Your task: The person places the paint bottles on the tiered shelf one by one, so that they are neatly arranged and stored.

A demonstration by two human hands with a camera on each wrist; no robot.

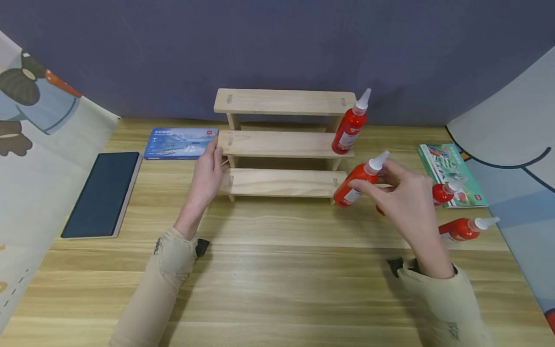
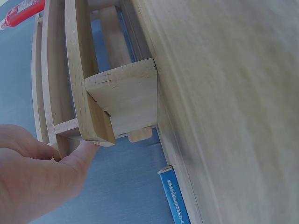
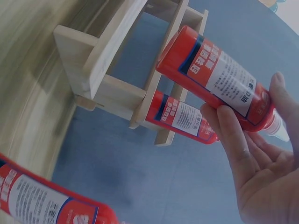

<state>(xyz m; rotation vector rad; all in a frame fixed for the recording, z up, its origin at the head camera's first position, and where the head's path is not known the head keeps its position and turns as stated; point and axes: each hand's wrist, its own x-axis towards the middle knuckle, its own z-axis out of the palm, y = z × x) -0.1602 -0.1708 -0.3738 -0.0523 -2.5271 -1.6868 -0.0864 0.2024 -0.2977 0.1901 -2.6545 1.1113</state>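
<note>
Head view: red bottle (image 1: 361, 175), fill level unclear, in right grip (image 1: 404, 198)

Left hand (image 2: 39, 177) apparently gripping wooden rack (image 2: 128, 95), red bottle (image 2: 23, 14) in upper corner, blue box (image 2: 175, 198) at bottom

A matt, slate-blue, flat back wall (image 1: 277, 43) is standing beyond the right-hand grip (image 1: 403, 197), showing lighter blue in both wrist views. A white, cartoon-printed side wall (image 1: 32, 207) is rising well left of the grip, carrying brown, grey-blue and orange shapes. A pale side wall with light-blue areas (image 1: 516, 120) is standing right of the grip, a curved black line (image 1: 498, 167) running across it. A light-brown, wood-grain tabletop (image 1: 277, 299) is spreading below the grip, meeting all three walls. Soft light is casting blurry shadows left of the grip.
</note>
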